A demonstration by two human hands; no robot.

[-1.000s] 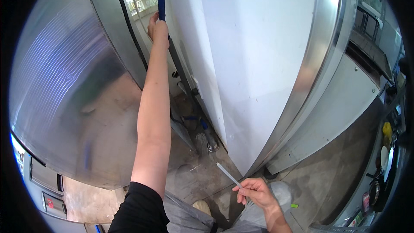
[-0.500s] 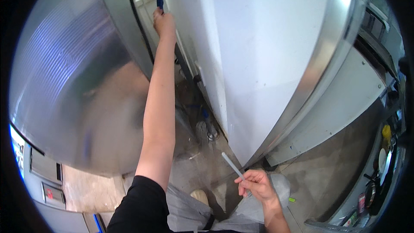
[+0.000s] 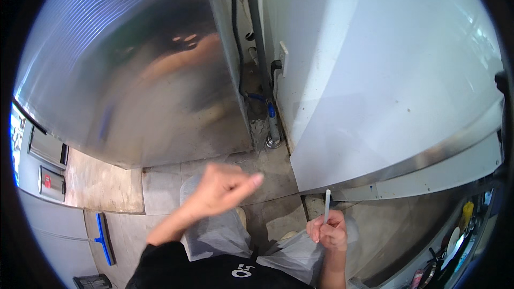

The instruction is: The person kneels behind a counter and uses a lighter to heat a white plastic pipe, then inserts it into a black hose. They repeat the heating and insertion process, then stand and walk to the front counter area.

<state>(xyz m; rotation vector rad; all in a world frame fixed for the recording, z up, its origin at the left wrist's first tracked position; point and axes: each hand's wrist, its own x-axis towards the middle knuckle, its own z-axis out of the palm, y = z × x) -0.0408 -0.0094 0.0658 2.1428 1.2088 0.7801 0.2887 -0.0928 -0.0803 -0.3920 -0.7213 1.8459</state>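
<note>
My right hand [image 3: 333, 235], low and right of the middle, pinches a thin pale grey stick [image 3: 327, 203] that stands nearly upright above the fingers. My left hand [image 3: 220, 190] is in front of my body, slightly blurred, with its fingers curled and its thumb pointing right. Nothing shows in it. Beyond it is a tall shiny steel cabinet side [image 3: 155, 107]. Between that and a white wall panel [image 3: 369, 85] runs a narrow gap with a dark grey pipe [image 3: 258, 37], which goes down to a blue-and-grey drain fitting [image 3: 272, 120] at the floor.
A black plug sits in a white wall socket [image 3: 284, 56] beside the pipe. On the floor at lower left lies a blue squeegee [image 3: 103, 238]. Utensils, one with a yellow part [image 3: 467, 214], fill a shelf at the right. A metal edge [image 3: 417, 166] runs along the panel's bottom.
My left hand has let go of the blue upper part of the pipe and come back near my body. My right hand has tilted the stick upright. The view has turned.
</note>
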